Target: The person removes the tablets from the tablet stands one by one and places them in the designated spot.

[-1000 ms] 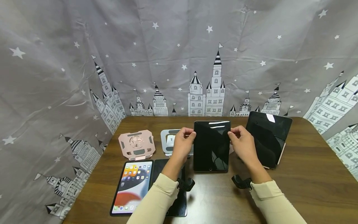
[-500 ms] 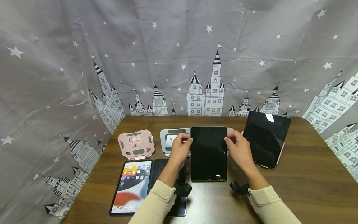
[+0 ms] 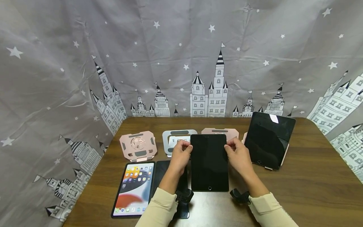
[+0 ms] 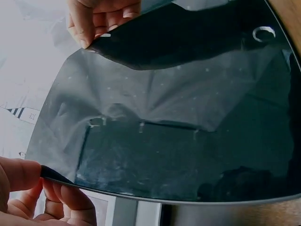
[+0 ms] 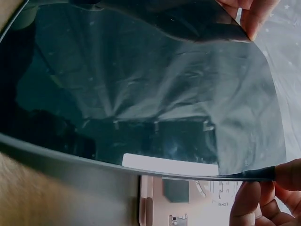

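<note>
Evidently the black tablet [image 3: 210, 164] is pinched from both sides over the middle of the tabletop [image 3: 314, 176], the left hand [image 3: 180, 156] gripping its left edge and the right hand [image 3: 238, 154] its right, both high on it and about equally near. Its long axis runs from the tabletop's near edge toward the far one, and the pink stand [image 3: 232, 133] lies just beyond its upper end, offset a little toward the tabletop's right edge, the relation that seems to matter most; whether the tablet's lower end touches the tabletop, I cannot tell.
</note>
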Motion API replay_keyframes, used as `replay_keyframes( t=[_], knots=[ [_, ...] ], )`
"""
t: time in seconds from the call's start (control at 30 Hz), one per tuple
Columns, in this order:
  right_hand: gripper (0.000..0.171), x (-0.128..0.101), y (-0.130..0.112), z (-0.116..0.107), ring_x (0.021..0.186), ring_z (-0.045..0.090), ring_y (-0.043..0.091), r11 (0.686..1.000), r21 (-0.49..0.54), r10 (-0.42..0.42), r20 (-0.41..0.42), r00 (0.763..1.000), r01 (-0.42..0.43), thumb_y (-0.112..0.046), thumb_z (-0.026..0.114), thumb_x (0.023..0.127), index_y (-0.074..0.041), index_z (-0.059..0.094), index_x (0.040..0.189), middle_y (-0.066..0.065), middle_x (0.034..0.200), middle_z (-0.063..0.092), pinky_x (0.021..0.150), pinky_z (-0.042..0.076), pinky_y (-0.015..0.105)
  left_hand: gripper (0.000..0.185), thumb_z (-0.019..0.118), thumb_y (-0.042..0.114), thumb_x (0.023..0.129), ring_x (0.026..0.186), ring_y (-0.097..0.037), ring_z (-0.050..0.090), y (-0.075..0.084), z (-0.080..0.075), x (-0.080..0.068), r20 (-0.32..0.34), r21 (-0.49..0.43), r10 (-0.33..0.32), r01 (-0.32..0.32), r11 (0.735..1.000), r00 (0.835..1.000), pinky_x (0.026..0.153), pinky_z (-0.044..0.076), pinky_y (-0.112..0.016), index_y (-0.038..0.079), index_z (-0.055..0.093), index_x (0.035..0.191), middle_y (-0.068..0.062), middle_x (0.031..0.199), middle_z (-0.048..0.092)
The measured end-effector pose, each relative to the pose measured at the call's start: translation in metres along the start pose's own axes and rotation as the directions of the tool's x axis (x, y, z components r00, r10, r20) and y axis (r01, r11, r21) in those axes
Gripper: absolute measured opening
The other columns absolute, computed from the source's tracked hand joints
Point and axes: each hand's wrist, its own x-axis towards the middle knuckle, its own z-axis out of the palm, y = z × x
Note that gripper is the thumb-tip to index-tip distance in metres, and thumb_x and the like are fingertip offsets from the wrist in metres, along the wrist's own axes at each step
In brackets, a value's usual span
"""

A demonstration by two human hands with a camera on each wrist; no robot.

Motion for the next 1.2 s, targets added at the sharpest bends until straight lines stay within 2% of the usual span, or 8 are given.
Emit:
replay_keyframes(
  t=[0.1, 0.57, 0.93, 1.2],
  knots=[
    [0.008, -0.003, 0.0, 0.002, 0.081, 0.055, 0.026, 1.0, -0.009, 0.006, 0.015, 1.0, -0.006, -0.008, 0.06, 0.095, -0.001, 0.061, 0.1, 0.013, 0.089, 0.062, 0.07, 0.043, 0.036, 0.009, 0.058, 0.003, 0.096, 0.08, -0.018, 0.05, -0.004, -0.001, -0.004, -0.016, 0.007, 0.017, -0.017, 1.0, 1.0, 0.067, 0.045, -0.028, -0.004, 0.058, 0.101, -0.007, 0.089, 0.054],
    [0.006, -0.008, 0.003, 0.007, 0.083, 0.061, 0.026, 1.0, -0.028, -0.008, 0.055, 0.998, 0.01, -0.006, 0.061, 0.093, -0.002, 0.062, 0.097, 0.012, 0.088, 0.065, 0.072, 0.047, 0.037, 0.008, 0.057, 0.001, 0.095, 0.081, -0.02, 0.052, -0.015, -0.009, -0.007, 0.013, 0.033, -0.031, 0.031, 0.999, 0.999, 0.068, 0.046, -0.029, -0.005, 0.057, 0.101, -0.009, 0.092, 0.054],
    [0.005, -0.012, 0.007, 0.012, 0.081, 0.059, 0.026, 0.999, -0.046, -0.007, 0.087, 0.996, 0.011, -0.008, 0.062, 0.093, -0.004, 0.062, 0.095, 0.009, 0.086, 0.063, 0.072, 0.046, 0.038, 0.009, 0.055, 0.001, 0.096, 0.068, -0.017, 0.05, -0.02, -0.013, -0.012, 0.03, -0.003, -0.094, 0.095, 0.996, 0.995, 0.06, 0.045, -0.028, -0.007, 0.055, 0.1, -0.005, 0.079, 0.05],
    [0.003, -0.015, 0.01, 0.013, 0.074, 0.054, 0.023, 0.997, -0.074, -0.003, 0.114, 0.994, 0.012, -0.006, 0.063, 0.092, -0.003, 0.062, 0.093, 0.006, 0.079, 0.059, 0.067, 0.043, 0.035, 0.009, 0.056, 0.0, 0.095, 0.062, -0.016, 0.049, -0.024, -0.014, -0.016, 0.032, 0.05, -0.081, 0.079, 0.996, 0.996, 0.057, 0.044, -0.027, -0.007, 0.055, 0.099, -0.004, 0.075, 0.05]
  ],
)
